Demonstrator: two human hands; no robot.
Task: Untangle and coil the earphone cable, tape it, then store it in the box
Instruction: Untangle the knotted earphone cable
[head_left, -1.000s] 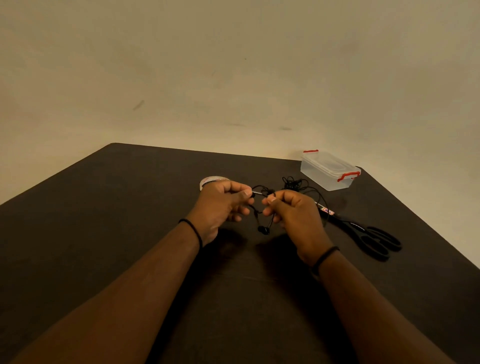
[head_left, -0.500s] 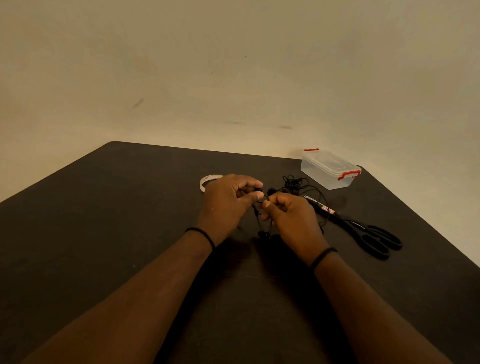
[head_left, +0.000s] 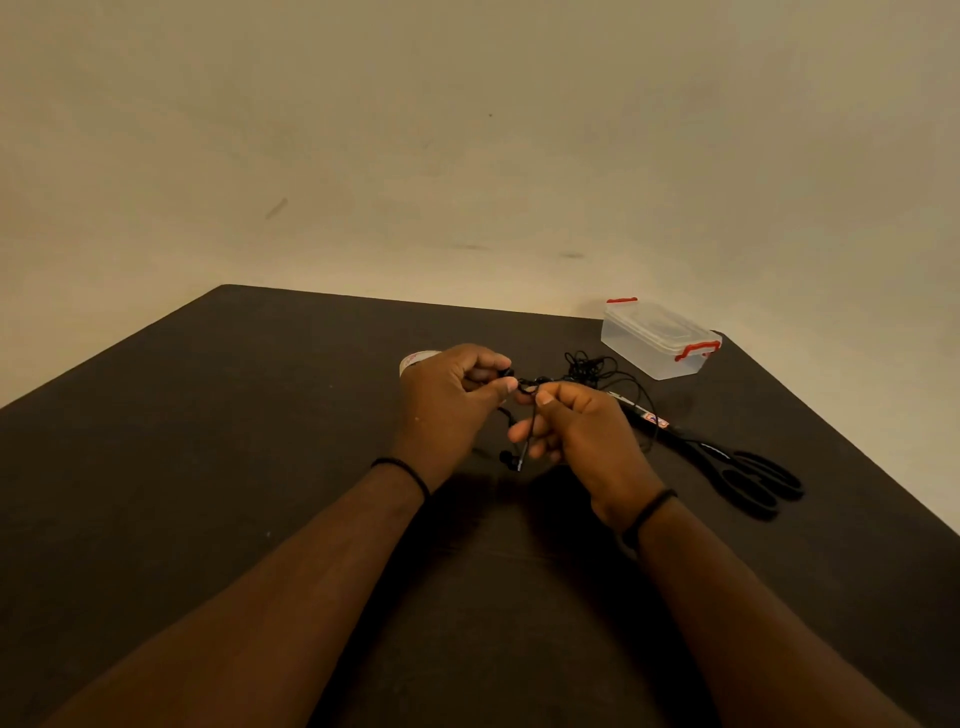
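At frame centre, both hands, left (head_left: 447, 400) and right (head_left: 582, 431), pinched the black earphone cable (head_left: 530, 415) above the dark worktop (head_left: 208, 441); beyond them its tangle lay, and farther upper right stood the closed clear box (head_left: 657, 340).

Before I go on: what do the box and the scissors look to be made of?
The box looks like clear, slightly frosted plastic: the dark table shows through its walls, and its red clips look plastic too. The scissors have black, faintly glossy handles, probably plastic; the blades look dark and are likely metal, but the dim light leaves that open.
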